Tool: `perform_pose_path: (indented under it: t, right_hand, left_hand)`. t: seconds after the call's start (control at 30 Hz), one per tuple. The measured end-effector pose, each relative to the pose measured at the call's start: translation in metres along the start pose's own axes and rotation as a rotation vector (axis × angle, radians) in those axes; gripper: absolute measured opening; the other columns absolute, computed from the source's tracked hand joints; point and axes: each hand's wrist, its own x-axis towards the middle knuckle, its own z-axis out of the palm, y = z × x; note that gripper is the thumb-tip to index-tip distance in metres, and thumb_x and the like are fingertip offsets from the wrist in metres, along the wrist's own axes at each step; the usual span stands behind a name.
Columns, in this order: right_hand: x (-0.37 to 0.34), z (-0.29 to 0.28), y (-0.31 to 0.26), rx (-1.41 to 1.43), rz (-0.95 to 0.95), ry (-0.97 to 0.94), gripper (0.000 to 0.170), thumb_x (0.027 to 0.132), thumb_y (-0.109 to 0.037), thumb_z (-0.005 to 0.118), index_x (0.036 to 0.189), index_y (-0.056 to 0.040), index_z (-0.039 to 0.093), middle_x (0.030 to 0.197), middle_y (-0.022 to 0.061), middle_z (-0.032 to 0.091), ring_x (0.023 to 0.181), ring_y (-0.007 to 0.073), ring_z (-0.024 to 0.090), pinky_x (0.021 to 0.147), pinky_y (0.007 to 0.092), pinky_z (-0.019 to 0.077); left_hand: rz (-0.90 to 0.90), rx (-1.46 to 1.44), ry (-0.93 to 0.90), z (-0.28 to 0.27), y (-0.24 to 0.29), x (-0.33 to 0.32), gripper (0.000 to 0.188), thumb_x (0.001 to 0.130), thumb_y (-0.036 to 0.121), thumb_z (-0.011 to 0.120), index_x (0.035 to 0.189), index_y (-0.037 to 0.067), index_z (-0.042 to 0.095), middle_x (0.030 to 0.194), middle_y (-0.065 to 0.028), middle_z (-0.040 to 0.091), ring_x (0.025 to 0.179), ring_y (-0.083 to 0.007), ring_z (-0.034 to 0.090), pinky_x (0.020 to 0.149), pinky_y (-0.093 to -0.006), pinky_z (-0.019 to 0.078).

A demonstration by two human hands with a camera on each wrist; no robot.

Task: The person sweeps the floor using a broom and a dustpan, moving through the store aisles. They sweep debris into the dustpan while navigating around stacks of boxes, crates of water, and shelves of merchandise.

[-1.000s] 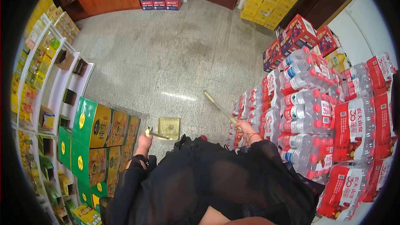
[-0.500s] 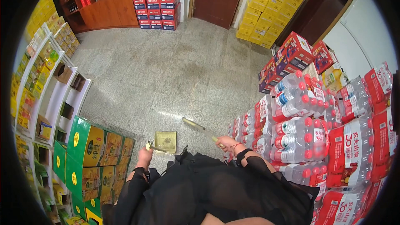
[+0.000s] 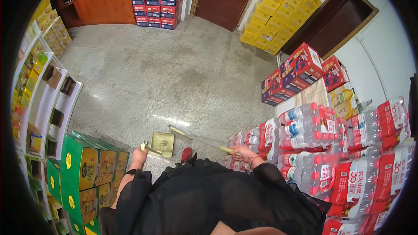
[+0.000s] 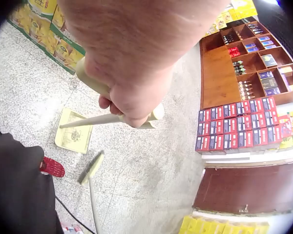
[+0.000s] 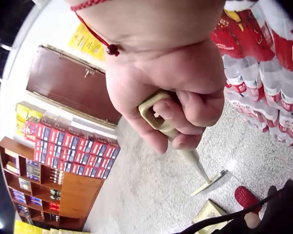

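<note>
"Left hand clamped on the handle grip of a dustpan, a person in black stands amid stacked goods. Where is the pan itself?"

"On the speckled floor, lower centre of the head view, a little left of the middle. Its handle leans up to that hand."

"And the right hand?"

"Right of the pan, lower in the frame, its fingers curled round the handle of a broom. The right wrist view shows the handle's looped end poking out among the fingers, beneath a red cord at the wrist."

"Do broom and dustpan touch?"

"They lie near each other but apart, the broom's head on the floor just beyond the pan's upper right corner."

"Anything in the pan?"

"Dark marks show in the left wrist view; whether print or dirt, one cannot tell."

"And around them?"

"A red shoe just beside the pan, green cartons at lower left, packs of bottled drinks at lower right, yellow boxes at upper right, and red-and-blue boxes piled at upper left of centre."
</note>
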Motion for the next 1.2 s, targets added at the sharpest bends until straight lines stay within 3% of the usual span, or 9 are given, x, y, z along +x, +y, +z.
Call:
perform_pose_path:
  t: [0.17,0.23,0.37,0.4,0.43,0.8,0.87,0.97,1.2]
  right_hand:
    - [0.007,-0.039,-0.028,0.017,-0.042,0.120,0.035,0.075,-0.007,0.052,0.110,-0.0039,0.052,0.062,-0.0002,0.045,0.039,0.0052,0.032,0.035,0.0207,0.0202]
    - [0.031,-0.054,-0.032,0.102,-0.073,0.220,0.023,0.075,-0.006,0.052,0.098,-0.0053,0.052,0.062,-0.0006,0.045,0.039,0.0048,0.032,0.035,0.0205,0.0198]
    - [0.074,-0.072,-0.043,0.250,-0.006,0.293,0.007,0.079,-0.008,0.051,0.083,-0.0068,0.046,0.062,0.0004,0.046,0.041,0.0053,0.033,0.035,0.0201,0.0200]
    - [0.082,-0.073,-0.060,0.354,-0.018,0.292,0.008,0.080,-0.009,0.052,0.081,-0.0066,0.044,0.061,0.0006,0.046,0.041,0.0055,0.034,0.035,0.0196,0.0203]
    - [0.085,-0.071,-0.067,0.365,-0.018,0.292,0.008,0.080,-0.009,0.052,0.081,-0.0066,0.044,0.061,0.0006,0.046,0.041,0.0055,0.034,0.035,0.0196,0.0203]
    - [0.118,-0.035,-0.093,0.137,0.034,0.069,0.011,0.079,-0.011,0.053,0.087,-0.0098,0.046,0.062,-0.0007,0.044,0.043,0.0059,0.034,0.034,0.0202,0.0206]
    - [0.126,-0.043,-0.106,-0.014,0.054,0.045,0.042,0.077,-0.005,0.051,0.119,-0.0063,0.045,0.064,0.0014,0.047,0.042,0.0073,0.037,0.034,0.0196,0.0213]
    - [0.111,-0.042,-0.151,0.022,0.045,-0.008,0.046,0.076,-0.005,0.050,0.121,-0.0055,0.045,0.065,0.0021,0.047,0.042,0.0065,0.035,0.034,0.0196,0.0214]
    - [0.131,-0.125,-0.208,0.232,0.056,0.033,0.044,0.074,-0.008,0.054,0.118,-0.0027,0.049,0.068,0.0046,0.050,0.041,0.0047,0.031,0.036,0.0190,0.0217]
  left_hand:
    - [-0.025,-0.161,-0.106,0.019,0.015,0.058,0.033,0.072,0.025,0.059,0.096,0.003,0.061,0.090,-0.0209,0.062,0.090,-0.0366,0.058,0.077,-0.0416,0.0450]
    - [0.074,-0.145,-0.010,0.029,0.020,0.079,0.025,0.076,0.021,0.061,0.086,-0.002,0.057,0.063,-0.0087,0.057,0.053,-0.0165,0.056,0.047,-0.0310,0.0450]
    - [0.097,-0.146,-0.054,0.036,0.034,0.109,0.025,0.076,0.020,0.060,0.089,-0.002,0.056,0.064,-0.0095,0.057,0.052,-0.0169,0.056,0.047,-0.0312,0.0452]
    - [0.060,-0.152,-0.111,0.030,0.053,0.119,0.031,0.073,0.024,0.060,0.092,-0.001,0.057,0.077,-0.0161,0.059,0.071,-0.0272,0.057,0.063,-0.0367,0.0449]
    - [0.016,-0.150,-0.172,0.024,0.066,0.122,0.037,0.071,0.028,0.060,0.096,-0.001,0.059,0.090,-0.0227,0.061,0.091,-0.0375,0.058,0.079,-0.0421,0.0446]
    - [0.149,0.048,-0.149,0.023,0.159,0.155,0.038,0.071,0.029,0.060,0.095,0.000,0.058,0.089,-0.0236,0.061,0.088,-0.0389,0.058,0.078,-0.0437,0.0449]
    - [0.177,0.049,-0.116,0.013,0.191,0.145,0.036,0.071,0.028,0.060,0.093,-0.001,0.059,0.087,-0.0244,0.061,0.086,-0.0390,0.058,0.076,-0.0447,0.0451]
    - [0.197,0.035,-0.077,0.026,0.199,0.165,0.034,0.071,0.028,0.060,0.090,-0.001,0.060,0.086,-0.0243,0.061,0.085,-0.0391,0.058,0.075,-0.0449,0.0455]
    - [0.140,-0.072,-0.136,0.038,0.207,0.214,0.031,0.072,0.024,0.059,0.093,0.000,0.061,0.083,-0.0234,0.061,0.082,-0.0392,0.059,0.071,-0.0439,0.0461]
